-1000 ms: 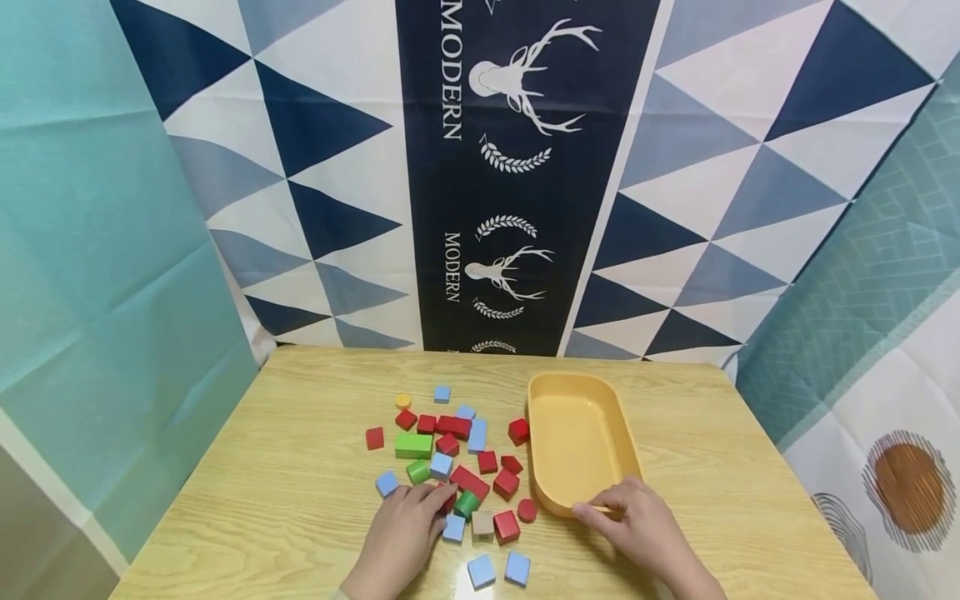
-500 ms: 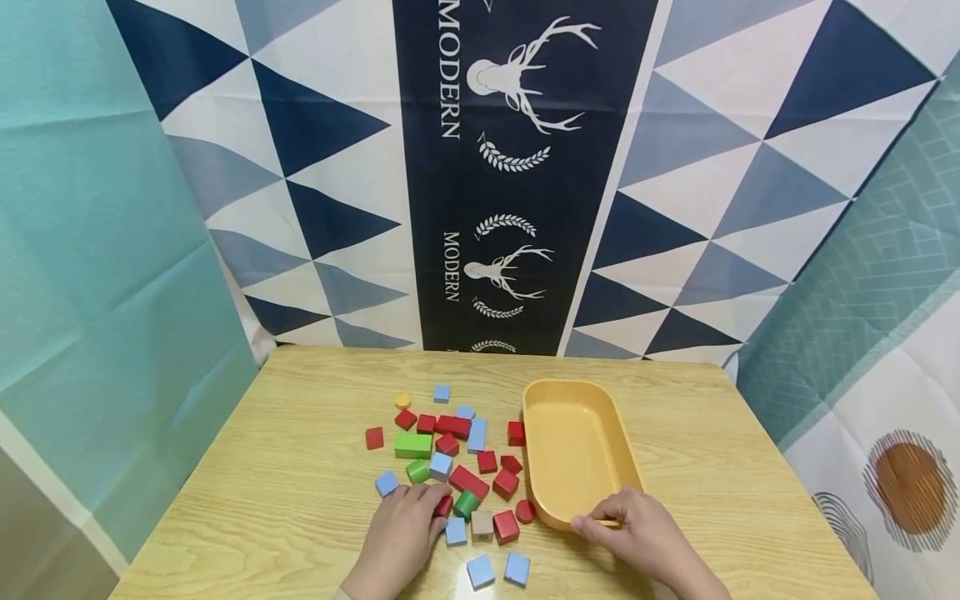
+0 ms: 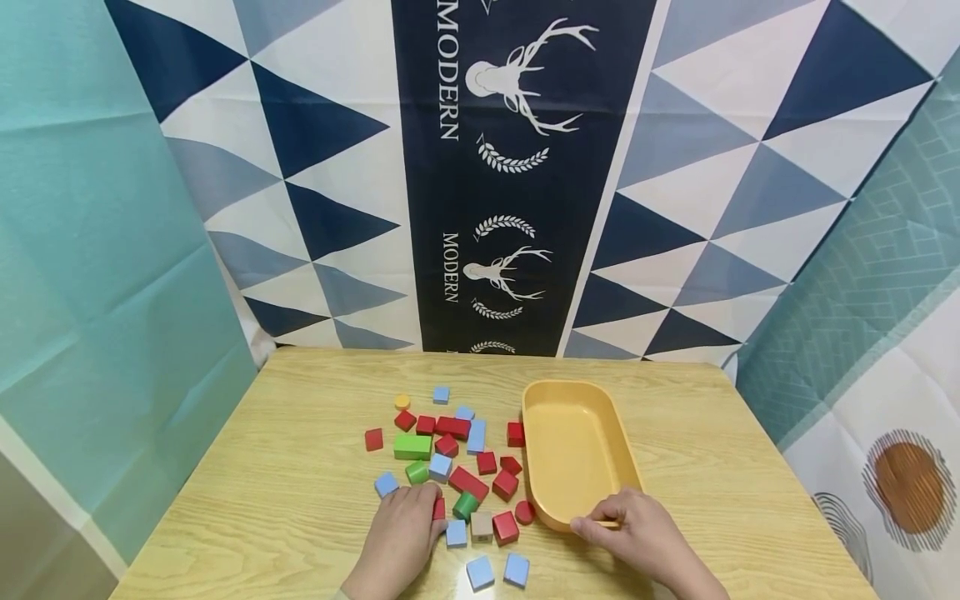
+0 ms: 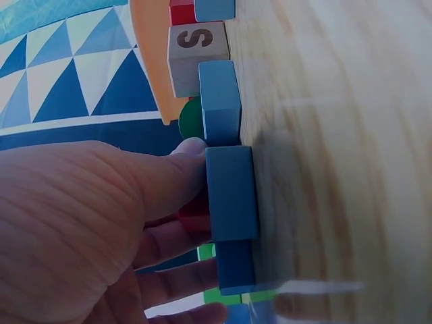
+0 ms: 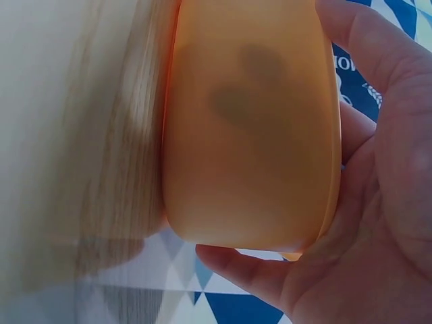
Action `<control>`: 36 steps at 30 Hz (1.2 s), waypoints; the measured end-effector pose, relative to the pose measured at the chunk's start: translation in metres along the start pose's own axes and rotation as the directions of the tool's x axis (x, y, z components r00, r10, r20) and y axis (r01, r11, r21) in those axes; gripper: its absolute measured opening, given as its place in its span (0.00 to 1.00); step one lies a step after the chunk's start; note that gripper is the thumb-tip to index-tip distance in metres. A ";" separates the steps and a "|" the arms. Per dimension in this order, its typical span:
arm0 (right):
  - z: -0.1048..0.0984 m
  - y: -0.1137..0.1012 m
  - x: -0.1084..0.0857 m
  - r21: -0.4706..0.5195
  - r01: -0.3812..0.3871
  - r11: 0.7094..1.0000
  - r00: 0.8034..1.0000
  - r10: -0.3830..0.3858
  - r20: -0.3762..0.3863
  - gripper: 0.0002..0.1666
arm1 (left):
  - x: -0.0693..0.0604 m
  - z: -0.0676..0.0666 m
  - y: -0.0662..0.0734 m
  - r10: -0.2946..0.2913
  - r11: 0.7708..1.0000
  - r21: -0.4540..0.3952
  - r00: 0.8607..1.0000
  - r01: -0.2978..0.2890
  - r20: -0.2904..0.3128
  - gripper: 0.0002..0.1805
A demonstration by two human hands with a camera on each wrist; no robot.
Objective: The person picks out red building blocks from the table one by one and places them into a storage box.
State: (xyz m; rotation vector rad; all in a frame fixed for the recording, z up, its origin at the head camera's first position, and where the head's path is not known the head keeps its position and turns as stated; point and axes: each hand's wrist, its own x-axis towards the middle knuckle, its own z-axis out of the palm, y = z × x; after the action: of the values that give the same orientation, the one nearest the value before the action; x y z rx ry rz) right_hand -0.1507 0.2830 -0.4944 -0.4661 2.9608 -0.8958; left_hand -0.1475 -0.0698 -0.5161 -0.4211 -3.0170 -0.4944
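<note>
The left hand (image 3: 403, 517) rests at the near left edge of a scatter of blocks, its thumb and forefinger bent about a small red block (image 3: 439, 507). That grip is almost closed, with the block between the digits; how firmly it holds cannot be told. In the left wrist view a blue block (image 4: 233, 192) stands just beside the thumb, and farther right is a wooden block (image 4: 196, 57) bearing an S.

The right hand (image 3: 637, 529) grips the near end of a yellow tray (image 3: 628, 433), thumb and fingers pinching the rim. The tray sits on the table (image 3: 690, 450) to the right of the scatter. A red cube (image 3: 515, 434) lies against or just beside its left wall, and a red disc (image 3: 525, 512) is close by its near left corner.

To the right of the red block lie a dark green cylinder (image 3: 465, 505) and a long red block (image 3: 468, 483). A light green block (image 3: 412, 447) lies farther off. Two blue cubes (image 3: 480, 572) are nearest the person; a yellow disc (image 3: 402, 402) is at the far left. Beyond the table hangs a triangle-patterned cloth (image 3: 330, 208).
</note>
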 end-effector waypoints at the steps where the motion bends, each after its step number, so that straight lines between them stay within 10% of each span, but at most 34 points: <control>1: 0.000 0.000 0.000 0.000 -0.012 1.000 1.000 0.012 0.003 0.15 | 0.000 0.000 0.000 0.000 1.000 0.001 1.000 0.000 0.001 0.20; 12: -0.001 -0.001 0.000 0.016 -0.044 0.999 0.999 0.044 0.019 0.15 | 0.006 -0.020 0.008 0.088 0.995 -0.047 0.995 -0.091 -0.054 0.19; 20: -0.002 -0.001 0.000 0.010 -0.046 0.999 0.999 0.046 0.020 0.16 | 0.047 -0.056 0.066 0.291 0.952 -0.090 0.956 -0.292 -0.034 0.20; 26: 0.000 -0.001 0.002 0.020 -0.023 1.000 1.000 0.022 0.018 0.16 | 0.081 -0.034 0.101 0.413 0.910 -0.057 0.910 -0.411 0.037 0.17; 36: 0.000 -0.001 -0.001 0.013 0.001 1.000 1.000 -0.001 -0.014 0.15 | 0.105 0.008 0.115 0.441 0.889 0.080 0.891 -0.450 0.110 0.13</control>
State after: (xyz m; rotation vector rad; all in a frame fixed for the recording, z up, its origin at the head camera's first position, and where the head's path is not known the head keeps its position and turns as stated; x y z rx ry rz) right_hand -0.1496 0.2825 -0.4942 -0.4632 2.9655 -0.9217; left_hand -0.2165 0.0643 -0.4788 -1.1192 -2.8625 -0.2851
